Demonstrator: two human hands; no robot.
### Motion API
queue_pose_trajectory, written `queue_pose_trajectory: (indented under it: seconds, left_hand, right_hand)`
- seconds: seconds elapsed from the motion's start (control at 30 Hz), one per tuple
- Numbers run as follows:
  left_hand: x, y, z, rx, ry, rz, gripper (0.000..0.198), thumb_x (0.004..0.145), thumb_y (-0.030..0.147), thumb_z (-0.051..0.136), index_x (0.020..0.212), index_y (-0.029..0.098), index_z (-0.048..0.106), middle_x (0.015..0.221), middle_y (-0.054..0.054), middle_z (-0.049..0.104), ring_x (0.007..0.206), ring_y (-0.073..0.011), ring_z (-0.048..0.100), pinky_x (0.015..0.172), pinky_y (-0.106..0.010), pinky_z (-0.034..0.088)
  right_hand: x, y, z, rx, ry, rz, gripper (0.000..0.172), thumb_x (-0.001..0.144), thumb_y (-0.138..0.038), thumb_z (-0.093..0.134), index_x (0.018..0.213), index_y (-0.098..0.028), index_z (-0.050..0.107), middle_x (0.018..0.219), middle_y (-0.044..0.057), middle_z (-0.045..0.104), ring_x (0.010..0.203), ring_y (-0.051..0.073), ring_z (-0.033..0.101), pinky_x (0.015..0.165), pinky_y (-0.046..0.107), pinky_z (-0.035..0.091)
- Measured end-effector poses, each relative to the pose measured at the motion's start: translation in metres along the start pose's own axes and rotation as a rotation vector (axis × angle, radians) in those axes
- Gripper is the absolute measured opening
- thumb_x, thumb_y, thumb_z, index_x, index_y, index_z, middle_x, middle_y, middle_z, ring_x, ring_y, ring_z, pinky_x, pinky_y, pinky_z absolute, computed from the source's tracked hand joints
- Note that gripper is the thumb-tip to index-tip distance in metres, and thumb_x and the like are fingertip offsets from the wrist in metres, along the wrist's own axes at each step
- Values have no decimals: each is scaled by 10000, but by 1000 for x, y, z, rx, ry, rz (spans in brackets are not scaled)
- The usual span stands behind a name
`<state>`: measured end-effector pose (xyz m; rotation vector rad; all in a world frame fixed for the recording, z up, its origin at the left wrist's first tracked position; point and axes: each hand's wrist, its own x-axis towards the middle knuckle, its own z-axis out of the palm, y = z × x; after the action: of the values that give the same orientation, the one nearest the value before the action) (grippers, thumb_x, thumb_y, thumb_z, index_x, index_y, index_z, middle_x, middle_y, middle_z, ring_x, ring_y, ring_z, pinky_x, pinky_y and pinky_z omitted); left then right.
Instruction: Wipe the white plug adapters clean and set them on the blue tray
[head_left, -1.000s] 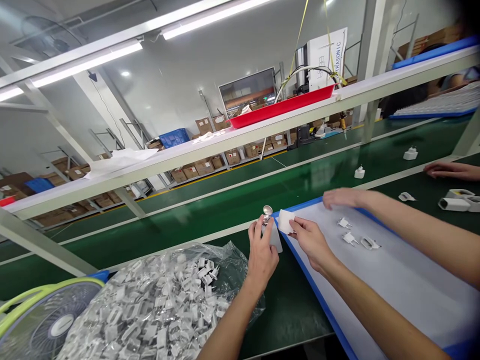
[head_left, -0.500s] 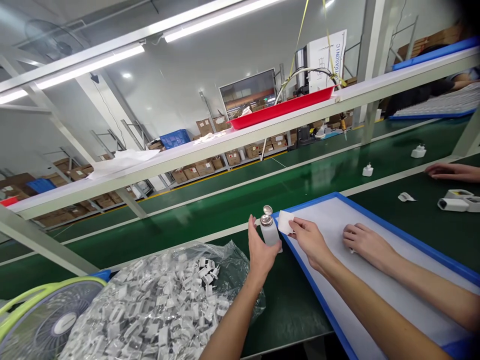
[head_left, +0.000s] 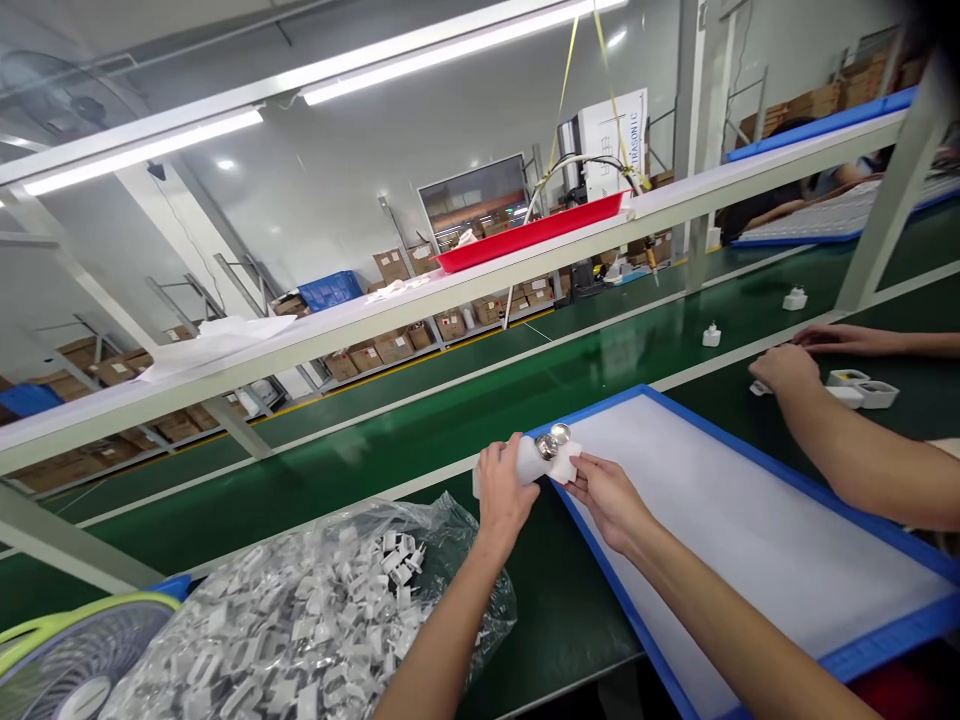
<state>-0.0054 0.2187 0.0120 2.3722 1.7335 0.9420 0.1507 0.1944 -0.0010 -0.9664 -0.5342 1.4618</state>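
Observation:
My left hand (head_left: 504, 490) is wrapped round a white pump dispenser bottle (head_left: 529, 460) with a metal top and a flipped-up lid. The bottle is tilted nearly on its side, its mouth toward the right. Against that mouth rests a small white cloth (head_left: 564, 465), pinched between the thumb and fingers of my right hand (head_left: 604, 497). Both hands are above the near left corner of a blue-edged white tray (head_left: 712, 480). Left of them lies a clear plastic bag (head_left: 442, 525) full of white charger housings (head_left: 300, 610).
A co-worker's hands (head_left: 795, 370) are by some white housings (head_left: 862, 392) at the right. Two white plug pieces (head_left: 712, 335) sit on the green belt (head_left: 465, 410). A fan (head_left: 82, 650) stands at the lower left. Overhead runs a shelf with a red tray (head_left: 532, 232).
My left hand has tipped the bottle from upright to nearly sideways, and the cloth now meets its top. The co-worker's arm has left the white tray and reached toward the housings at right.

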Motion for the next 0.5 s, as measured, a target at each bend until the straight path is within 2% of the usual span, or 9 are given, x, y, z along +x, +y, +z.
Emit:
queue_pose_trajectory:
  seconds: [0.27, 0.5]
  left_hand:
    - [5, 7, -22, 256, 10, 164, 791, 684, 27, 586, 1430, 278, 500, 1178, -88, 529, 1130, -311, 461, 1049, -463, 362]
    - [6, 13, -31, 387, 25, 225, 770, 701, 1, 541, 1433, 233, 495, 1166, -107, 512, 1113, -311, 445, 1031, -462, 373]
  right_hand:
    - [-4, -3, 4, 136, -11, 35, 290, 991, -344, 644, 1211, -156, 627, 1186, 82, 647, 984, 199, 666, 835, 386, 587]
    - [-6, -4, 7, 205, 7, 89, 317, 990, -350, 645, 1240, -158, 615, 1213, 87, 636, 1010, 210, 661, 852, 403, 583]
